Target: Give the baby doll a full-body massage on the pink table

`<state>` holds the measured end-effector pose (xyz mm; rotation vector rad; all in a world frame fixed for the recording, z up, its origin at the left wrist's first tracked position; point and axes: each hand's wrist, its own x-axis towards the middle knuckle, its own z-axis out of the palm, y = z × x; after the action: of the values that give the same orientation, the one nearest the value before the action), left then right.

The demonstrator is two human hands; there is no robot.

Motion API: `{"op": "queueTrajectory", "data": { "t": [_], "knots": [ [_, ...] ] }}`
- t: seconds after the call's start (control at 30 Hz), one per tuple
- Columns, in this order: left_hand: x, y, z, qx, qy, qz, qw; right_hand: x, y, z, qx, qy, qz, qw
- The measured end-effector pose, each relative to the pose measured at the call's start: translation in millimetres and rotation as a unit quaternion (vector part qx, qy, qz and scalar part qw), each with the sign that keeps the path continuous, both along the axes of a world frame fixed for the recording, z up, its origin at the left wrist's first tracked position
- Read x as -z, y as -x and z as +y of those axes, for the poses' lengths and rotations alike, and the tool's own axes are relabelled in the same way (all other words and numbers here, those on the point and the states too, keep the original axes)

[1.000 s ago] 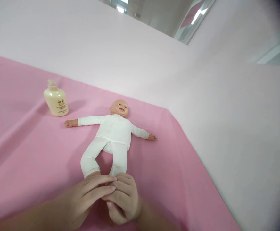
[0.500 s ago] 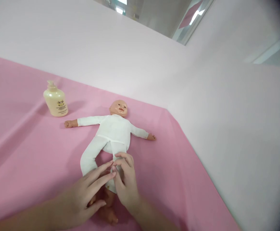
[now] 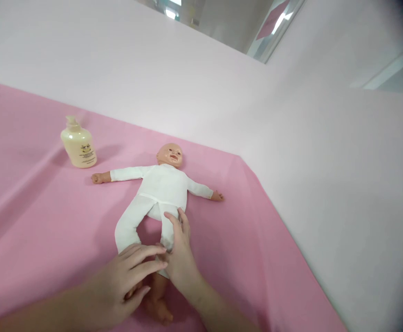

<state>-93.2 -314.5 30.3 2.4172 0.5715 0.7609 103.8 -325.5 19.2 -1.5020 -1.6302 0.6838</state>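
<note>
One white-clad doll (image 3: pixel 162 184), on its back upon the pink-covered worktop (image 3: pixel 239 253), arms spread; one pale yellow pump bottle (image 3: pixel 80 150), upright, near it. Left hand (image 3: pixel 120 276): over one lower leg, grip apart, fingers extended. Right hand (image 3: pixel 180 258): along the other leg, touching it; whether its grip is clamped there cannot be told.

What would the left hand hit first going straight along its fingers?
Most likely the right hand, directly in line with the left hand's fingertips. Depth is unclear there; they may already touch.
</note>
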Motion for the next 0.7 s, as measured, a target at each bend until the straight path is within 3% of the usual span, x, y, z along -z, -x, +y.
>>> {"op": "queueTrajectory", "data": {
  "t": [0.13, 0.37, 0.57, 0.7],
  "knots": [
    [-0.4, 0, -1, -0.004, 0.006, -0.003, 1.0, 4.2, 0, 5, 0.035, 0.004, 0.042, 0.998],
    [4.8, 1, -1, -0.001, 0.005, -0.002, 1.0, 1.6, -6, 11, 0.028, -0.042, 0.096, 0.994],
    [13.3, 1, 2, 0.015, 0.008, 0.006, 1.0, -6.6, -4, 12, 0.082, 0.064, 0.255, 0.961],
    [16.7, 2, 1, 0.006, 0.021, 0.005, 1.0, -7.2, -3, 11, 0.079, 0.077, 0.321, 0.941]
  ]
}}
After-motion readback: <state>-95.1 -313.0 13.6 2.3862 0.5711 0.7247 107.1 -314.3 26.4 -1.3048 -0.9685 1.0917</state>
